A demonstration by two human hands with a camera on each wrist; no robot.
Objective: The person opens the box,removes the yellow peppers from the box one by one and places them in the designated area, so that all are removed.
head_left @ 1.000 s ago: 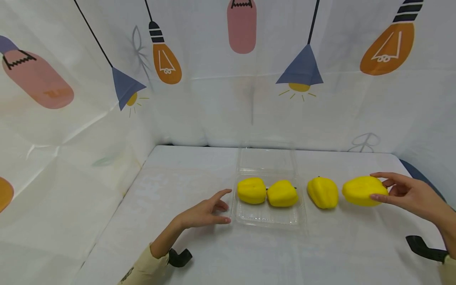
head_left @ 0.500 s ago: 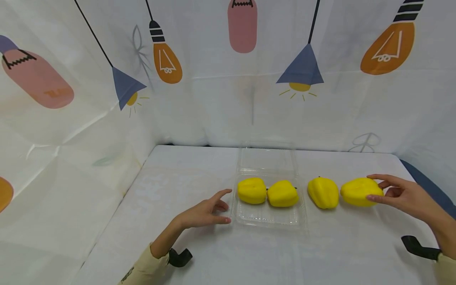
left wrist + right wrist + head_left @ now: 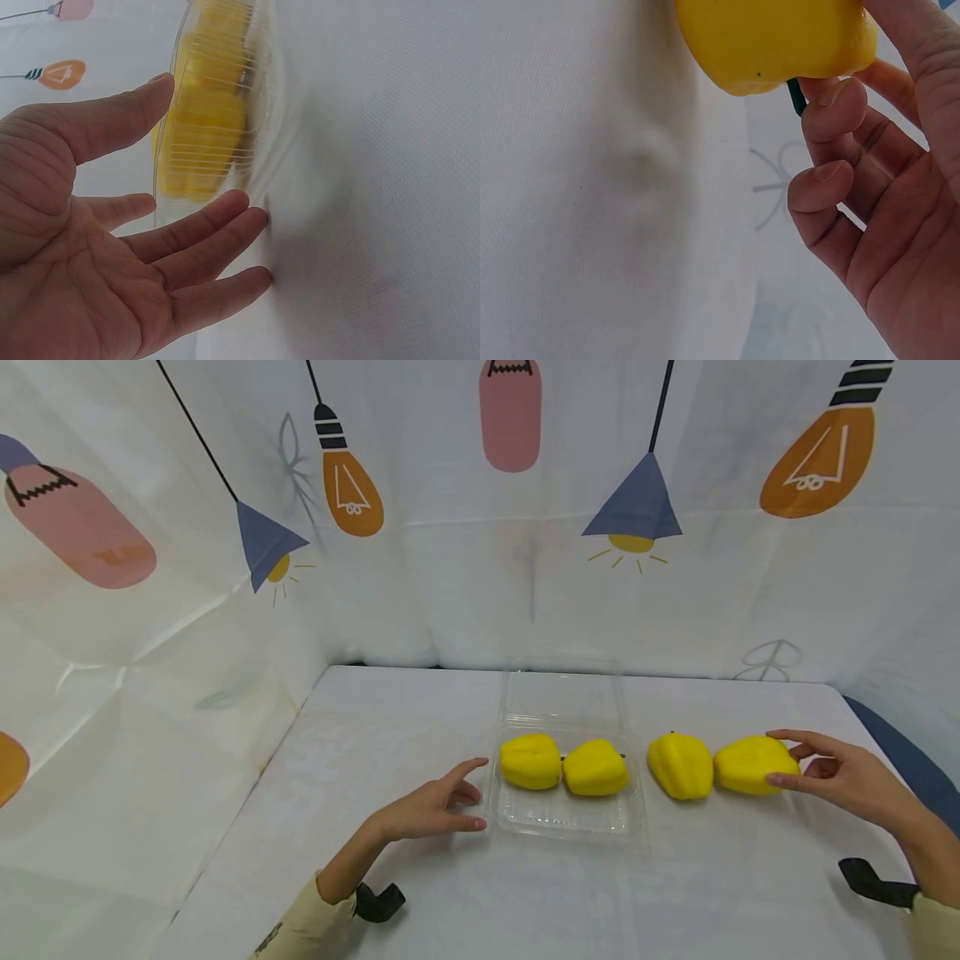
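Observation:
At the right of the head view, my right hand [image 3: 851, 777] holds a yellow pepper [image 3: 754, 765] between thumb and fingers; its left end is right beside another yellow pepper [image 3: 681, 766]. In the right wrist view a green stem shows below the held pepper [image 3: 776, 41], near the curled lower fingers of the hand [image 3: 900, 217]. Two more peppers [image 3: 529, 762] [image 3: 595, 767] lie side by side in a clear plastic container [image 3: 562, 822] whose lid is folded back. My left hand [image 3: 431, 806] is beside the container's left edge, fingers spread, holding nothing; the left wrist view shows its palm [image 3: 112, 247].
A white-covered table [image 3: 360, 718] has a printed curtain [image 3: 465, 568] along its back edge and another stretch at the left. The clear lid [image 3: 562, 697] lies behind the container. Black wrist pieces [image 3: 378, 902] stick out near both sleeves.
My right hand has moved left and slightly down with its pepper, closing the gap to the pepper beside it. The left hand and the container have stayed put.

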